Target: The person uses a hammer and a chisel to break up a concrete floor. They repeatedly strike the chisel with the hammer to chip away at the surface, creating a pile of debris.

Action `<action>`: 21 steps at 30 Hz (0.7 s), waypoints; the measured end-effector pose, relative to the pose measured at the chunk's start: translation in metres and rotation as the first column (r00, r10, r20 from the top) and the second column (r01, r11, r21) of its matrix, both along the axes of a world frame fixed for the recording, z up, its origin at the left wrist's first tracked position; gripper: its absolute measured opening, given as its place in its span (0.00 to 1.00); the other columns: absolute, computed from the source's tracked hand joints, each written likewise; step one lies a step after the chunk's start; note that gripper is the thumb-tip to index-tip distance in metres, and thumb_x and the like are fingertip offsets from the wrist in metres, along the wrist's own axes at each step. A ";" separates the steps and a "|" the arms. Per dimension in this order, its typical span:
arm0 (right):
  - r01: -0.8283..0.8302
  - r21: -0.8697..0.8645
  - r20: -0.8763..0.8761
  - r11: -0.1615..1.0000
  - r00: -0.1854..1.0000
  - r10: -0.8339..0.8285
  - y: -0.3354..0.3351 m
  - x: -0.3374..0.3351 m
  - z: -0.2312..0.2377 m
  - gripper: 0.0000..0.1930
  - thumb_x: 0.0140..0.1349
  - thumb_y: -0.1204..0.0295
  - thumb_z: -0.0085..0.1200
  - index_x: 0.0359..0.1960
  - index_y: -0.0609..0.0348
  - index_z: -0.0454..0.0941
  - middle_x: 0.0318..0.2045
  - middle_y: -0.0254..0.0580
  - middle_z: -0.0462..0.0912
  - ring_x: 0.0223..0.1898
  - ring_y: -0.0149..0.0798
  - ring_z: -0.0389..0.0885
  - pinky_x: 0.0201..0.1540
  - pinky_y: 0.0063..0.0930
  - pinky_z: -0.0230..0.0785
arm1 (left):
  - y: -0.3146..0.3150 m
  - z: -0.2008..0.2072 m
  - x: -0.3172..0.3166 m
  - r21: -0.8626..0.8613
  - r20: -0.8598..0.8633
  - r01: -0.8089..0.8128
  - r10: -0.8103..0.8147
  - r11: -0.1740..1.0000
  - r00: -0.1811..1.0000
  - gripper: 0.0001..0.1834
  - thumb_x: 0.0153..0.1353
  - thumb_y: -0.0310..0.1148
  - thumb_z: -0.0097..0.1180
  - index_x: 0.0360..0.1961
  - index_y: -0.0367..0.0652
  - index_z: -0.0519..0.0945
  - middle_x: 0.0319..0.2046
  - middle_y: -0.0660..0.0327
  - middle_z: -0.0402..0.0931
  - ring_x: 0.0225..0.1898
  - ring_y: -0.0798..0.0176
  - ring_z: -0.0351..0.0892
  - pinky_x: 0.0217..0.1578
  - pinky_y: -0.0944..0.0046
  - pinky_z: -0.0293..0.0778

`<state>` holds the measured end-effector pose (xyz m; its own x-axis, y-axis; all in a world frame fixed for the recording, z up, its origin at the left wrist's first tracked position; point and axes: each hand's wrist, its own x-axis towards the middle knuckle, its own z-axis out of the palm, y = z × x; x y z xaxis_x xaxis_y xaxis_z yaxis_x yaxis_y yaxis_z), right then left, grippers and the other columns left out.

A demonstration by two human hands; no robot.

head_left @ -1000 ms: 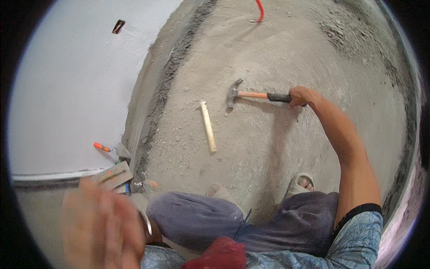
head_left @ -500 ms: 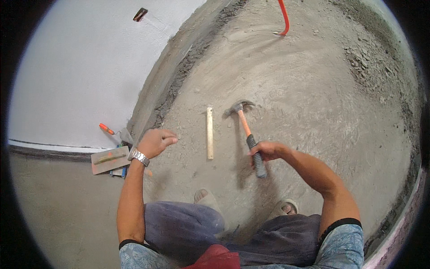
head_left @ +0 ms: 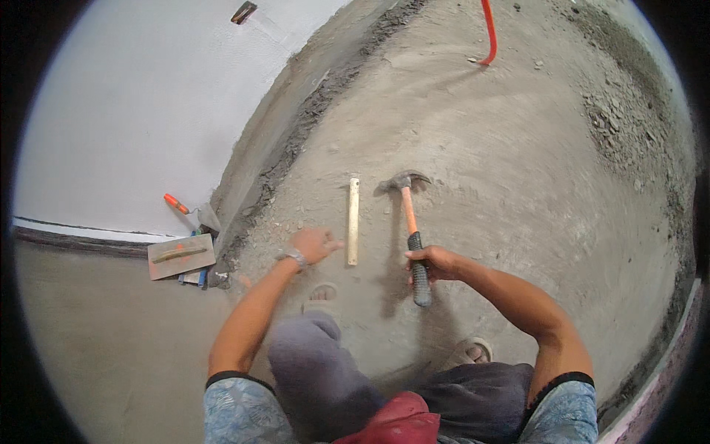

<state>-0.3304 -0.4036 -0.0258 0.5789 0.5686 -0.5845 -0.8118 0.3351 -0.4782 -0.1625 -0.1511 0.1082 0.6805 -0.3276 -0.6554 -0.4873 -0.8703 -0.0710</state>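
Observation:
My right hand (head_left: pixel 434 264) is wrapped round the black ribbed grip of a claw hammer (head_left: pixel 411 214). The hammer has an orange shaft, and its grey head points away from me, above the floor. To its left, a narrow pale-yellow strip (head_left: pixel 353 222) lies lengthwise on the rough floor, with small holes by its ends; I cannot tell its material. My left hand (head_left: pixel 314 244), with a metal-banded watch (head_left: pixel 293 257) at the wrist, is just left of the strip's near end and apart from it. Its fingers are slightly blurred, loosely stretched toward the strip, with nothing visible in them.
By the wall corner at left lie a plastering float (head_left: pixel 181 257), a trowel with an orange handle (head_left: pixel 176 203) and something blue beneath the float. A red-orange curved bar (head_left: pixel 489 33) meets the floor at the far side. Rubble (head_left: pixel 621 122) is heaped at far right.
My left hand has moved right and slightly nearer me, toward the strip. The hammer stays in my right hand, its grip end swung a little left. My left knee has shifted right.

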 end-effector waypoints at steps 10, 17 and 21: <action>0.269 -0.355 -0.074 0.895 0.947 -0.314 0.020 0.000 0.038 0.20 0.67 0.55 0.50 0.43 0.64 0.72 0.20 0.41 0.75 0.16 0.37 0.76 0.20 0.34 0.72 | 0.014 -0.125 0.025 -0.264 -0.054 -0.043 0.030 0.964 0.998 0.44 0.55 0.62 0.56 0.53 0.29 0.63 0.36 0.38 0.80 0.40 0.41 0.82 0.41 0.45 0.76; 0.354 -0.526 -0.133 0.773 0.864 -0.486 0.064 0.032 0.091 0.12 0.67 0.64 0.48 0.43 0.60 0.67 0.19 0.39 0.73 0.13 0.31 0.70 0.16 0.32 0.68 | 0.107 -0.132 0.096 -0.594 -0.191 -0.261 0.183 0.761 0.965 0.20 0.60 0.42 0.54 0.47 0.42 0.65 0.29 0.45 0.78 0.29 0.44 0.80 0.29 0.46 0.74; 0.084 -0.890 -0.024 0.448 0.973 -0.230 0.089 0.052 0.112 0.14 0.66 0.64 0.51 0.42 0.62 0.66 0.21 0.41 0.74 0.15 0.35 0.72 0.17 0.36 0.66 | 0.173 -0.122 0.169 -0.721 -0.251 -0.371 0.279 0.585 0.927 0.20 0.64 0.38 0.48 0.53 0.39 0.65 0.32 0.53 0.73 0.27 0.56 0.74 0.30 0.55 0.71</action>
<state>-0.2787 -0.3143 0.0866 0.4850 -0.3837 -0.7859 -0.8648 -0.0764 -0.4963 0.0064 0.0223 -0.0142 0.7878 -0.5012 -0.3581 -0.1249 -0.6992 0.7039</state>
